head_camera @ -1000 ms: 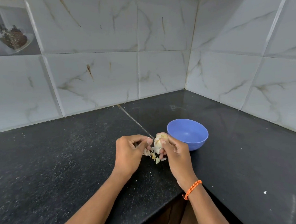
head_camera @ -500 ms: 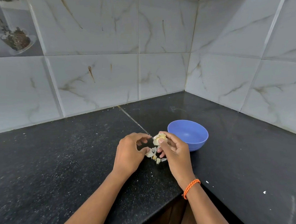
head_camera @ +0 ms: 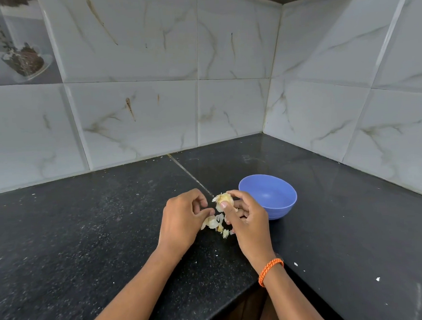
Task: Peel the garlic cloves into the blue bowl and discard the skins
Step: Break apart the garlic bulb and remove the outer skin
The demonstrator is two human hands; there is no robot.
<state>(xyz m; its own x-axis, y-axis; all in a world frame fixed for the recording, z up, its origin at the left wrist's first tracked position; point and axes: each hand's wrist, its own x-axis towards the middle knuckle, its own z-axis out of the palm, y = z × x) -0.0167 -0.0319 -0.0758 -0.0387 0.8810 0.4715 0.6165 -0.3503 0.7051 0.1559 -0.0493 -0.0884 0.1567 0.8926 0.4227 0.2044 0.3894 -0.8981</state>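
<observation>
Nearest the camera, an orange cord bracelet (head_camera: 270,272) circled the right wrist, above the front edge of the black table (head_camera: 86,243). Further in, the right hand (head_camera: 249,219) held the garlic (head_camera: 224,200) up off the table, thumb pressed on its near face and fingers (head_camera: 240,195) curled behind it. That grip probably served to steady the clove and turn its loose skin toward the other hand. The left hand (head_camera: 184,216) hovered just beside it, fingers (head_camera: 202,200) curled, thumb and forefinger drawn together as if pinching a strip of skin; whether anything was actually between them I could not tell. Below and between the two hands lay a small heap of pale skins (head_camera: 214,223) on the table, apparently dropped where the peeling was done, to be gathered later. Just beyond the right hand stood the blue bowl (head_camera: 268,195), upright and seemingly empty, close enough that a bare clove could be dropped in with a short reach. Behind it, marbled wall tiles (head_camera: 226,108) met in a corner.
</observation>
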